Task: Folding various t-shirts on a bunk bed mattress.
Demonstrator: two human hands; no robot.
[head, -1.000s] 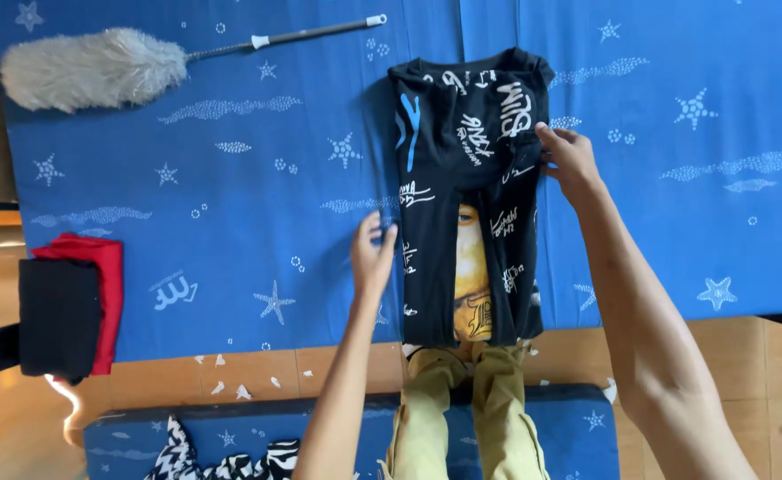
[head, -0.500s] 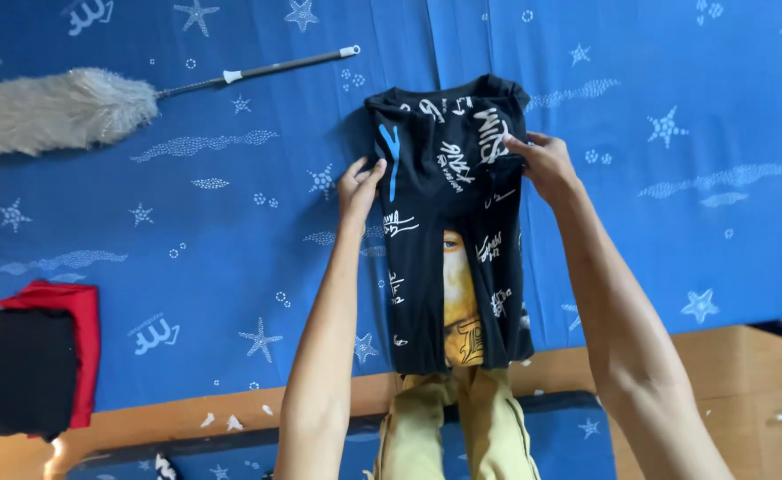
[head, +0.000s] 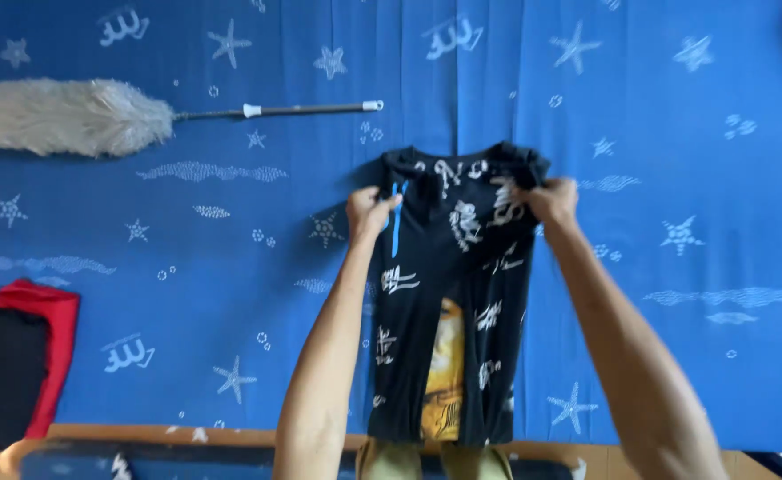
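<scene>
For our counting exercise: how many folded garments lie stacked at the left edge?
2: a red folded garment underneath, and a black folded garment on top, beside the blue sheet. More may be hidden beyond the edge.

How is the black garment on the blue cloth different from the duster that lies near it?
The black garment is flat, dark and printed with white marks and a yellow picture; the duster is pale grey and fluffy, with a thin dark handle. The garment lies lengthwise toward the person, the duster crosswise at the far left. The left hand and right hand grip the garment; nothing touches the duster. Both rest on the blue cloth.
</scene>
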